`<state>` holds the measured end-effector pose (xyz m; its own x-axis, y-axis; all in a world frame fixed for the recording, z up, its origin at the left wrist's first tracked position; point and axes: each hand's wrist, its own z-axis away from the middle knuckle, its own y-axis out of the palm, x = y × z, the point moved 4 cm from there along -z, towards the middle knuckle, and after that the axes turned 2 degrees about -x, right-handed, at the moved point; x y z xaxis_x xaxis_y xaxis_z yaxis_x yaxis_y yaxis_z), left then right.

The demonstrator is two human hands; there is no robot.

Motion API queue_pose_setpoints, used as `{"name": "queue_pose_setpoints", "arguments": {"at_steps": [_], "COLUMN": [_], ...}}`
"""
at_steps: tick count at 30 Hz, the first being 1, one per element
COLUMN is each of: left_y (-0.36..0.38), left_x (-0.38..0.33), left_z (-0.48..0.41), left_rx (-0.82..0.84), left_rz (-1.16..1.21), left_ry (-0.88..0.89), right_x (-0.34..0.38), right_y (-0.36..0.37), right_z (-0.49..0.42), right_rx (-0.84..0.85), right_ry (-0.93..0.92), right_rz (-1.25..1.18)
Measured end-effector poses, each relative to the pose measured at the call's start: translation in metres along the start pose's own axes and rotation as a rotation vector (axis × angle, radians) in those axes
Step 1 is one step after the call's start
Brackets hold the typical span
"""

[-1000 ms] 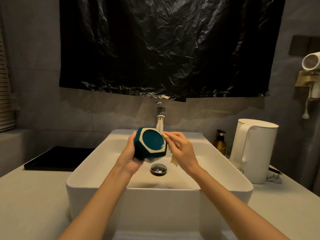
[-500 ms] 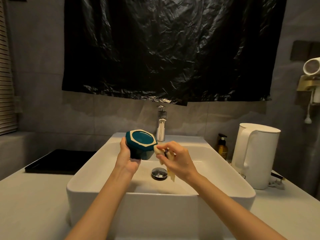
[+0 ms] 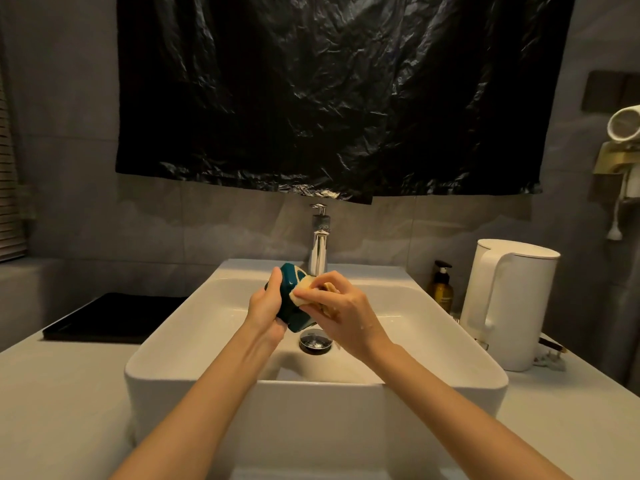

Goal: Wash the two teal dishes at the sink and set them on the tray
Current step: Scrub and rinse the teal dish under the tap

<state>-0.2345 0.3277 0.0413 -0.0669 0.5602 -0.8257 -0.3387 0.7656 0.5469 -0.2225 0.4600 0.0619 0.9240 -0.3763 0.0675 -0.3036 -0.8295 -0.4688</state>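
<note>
At far left the black tray (image 3: 114, 317) lies on the counter just beside the sink (image 3: 194, 327), a short carry for wet dishes; nothing teal shows on it yet. My left hand (image 3: 265, 306) grips the one teal dish (image 3: 292, 318) I can see, fingers curled round its side and thumb over the top edge. I hold it tilted on edge above the basin, in front of the tap (image 3: 318, 254), so drips fall toward the drain (image 3: 315, 341) and the face turns to my other hand. My right hand (image 3: 346, 310) pinches a pale sponge (image 3: 299, 294), fingers bunched together and pressing it against the dish. I judge this as mid-scrub, with the rinse to come. I cannot tell whether water is running. The second dish is not in view. Right of the sink stand a soap bottle (image 3: 441, 289) and a white kettle (image 3: 505, 306), well apart from my hands.
</note>
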Motion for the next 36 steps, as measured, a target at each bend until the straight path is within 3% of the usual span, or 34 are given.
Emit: {"name": "queue_pose_setpoints", "arguments": {"at_steps": [5, 10, 14, 19, 23, 27, 36], "left_y": [-0.005, -0.002, 0.005, 0.009, 0.003, 0.005, -0.003], "left_x": [-0.005, -0.001, 0.005, 0.006, 0.001, 0.002, -0.004], "left_z": [0.0, 0.005, 0.006, 0.008, 0.006, 0.006, 0.001], "left_rx": [-0.005, 0.039, 0.196, 0.272, 0.221, 0.242, 0.176], "left_rz": [0.093, -0.138, -0.259, -0.374, -0.234, -0.247, -0.15], "left_ry": [-0.026, 0.029, 0.046, 0.067, 0.054, 0.056, 0.021], "right_x": [0.004, 0.003, -0.009, -0.03, -0.024, -0.024, -0.016], "right_y": [0.002, 0.003, 0.0, -0.01, -0.015, -0.016, -0.007], "right_z": [0.002, 0.0, -0.003, 0.0, 0.002, 0.002, 0.007], "right_rx": [0.058, 0.01, -0.061, -0.139, -0.173, -0.201, -0.035], "right_ry": [-0.05, -0.037, 0.105, 0.451, 0.43, 0.459, 0.316], "right_rz": [0.084, 0.087, 0.038, -0.054, -0.08, -0.044, -0.231]}}
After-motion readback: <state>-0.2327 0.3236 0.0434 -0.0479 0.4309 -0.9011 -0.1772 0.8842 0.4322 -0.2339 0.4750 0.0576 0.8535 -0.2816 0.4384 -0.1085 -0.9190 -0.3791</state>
